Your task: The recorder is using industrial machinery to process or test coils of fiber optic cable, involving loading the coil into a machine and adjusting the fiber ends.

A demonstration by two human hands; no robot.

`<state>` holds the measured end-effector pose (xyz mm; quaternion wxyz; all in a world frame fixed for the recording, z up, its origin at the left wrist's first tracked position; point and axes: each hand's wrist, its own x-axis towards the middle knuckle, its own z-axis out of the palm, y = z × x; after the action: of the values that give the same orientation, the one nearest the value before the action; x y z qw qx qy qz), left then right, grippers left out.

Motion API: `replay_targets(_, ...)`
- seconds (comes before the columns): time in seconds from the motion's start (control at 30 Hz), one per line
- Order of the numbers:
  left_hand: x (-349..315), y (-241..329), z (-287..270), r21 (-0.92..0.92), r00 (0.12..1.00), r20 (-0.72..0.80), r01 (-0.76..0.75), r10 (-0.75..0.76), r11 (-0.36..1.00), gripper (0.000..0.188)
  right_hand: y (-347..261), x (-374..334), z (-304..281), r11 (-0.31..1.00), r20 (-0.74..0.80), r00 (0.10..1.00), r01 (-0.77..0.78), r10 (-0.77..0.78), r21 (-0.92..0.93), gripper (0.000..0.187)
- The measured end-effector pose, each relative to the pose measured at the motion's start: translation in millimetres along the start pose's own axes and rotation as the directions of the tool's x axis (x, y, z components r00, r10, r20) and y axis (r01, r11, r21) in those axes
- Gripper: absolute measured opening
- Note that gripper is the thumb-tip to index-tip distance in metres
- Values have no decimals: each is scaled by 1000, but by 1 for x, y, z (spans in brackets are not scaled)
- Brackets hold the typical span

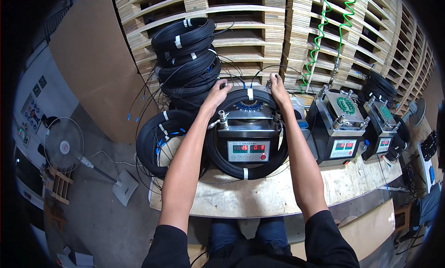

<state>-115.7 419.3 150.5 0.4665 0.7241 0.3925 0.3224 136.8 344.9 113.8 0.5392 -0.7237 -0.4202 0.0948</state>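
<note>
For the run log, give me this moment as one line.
left hand: machine, far left corner | right hand: far right corner | grips: unclear | black cable coil: around lit display

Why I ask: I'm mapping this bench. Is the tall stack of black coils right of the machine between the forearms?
No, the stack of black coils stands to the left of that machine.

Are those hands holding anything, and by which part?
That can't be told. The left hand and right hand are by the machine's back corners, but the view doesn't clearly show either gripping anything.
</note>
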Motion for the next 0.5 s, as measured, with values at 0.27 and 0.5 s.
replay_targets(0.27,4,-13,-13,20,994,-71,86,-85,996,90,-35,-21,3,969,63,988,-126,142,-213,81)
replay_targets(0.5,2,0,-6,47,992,5,129,-129,991,94,-3,19,16,998,81,997,6,-1,-61,78)
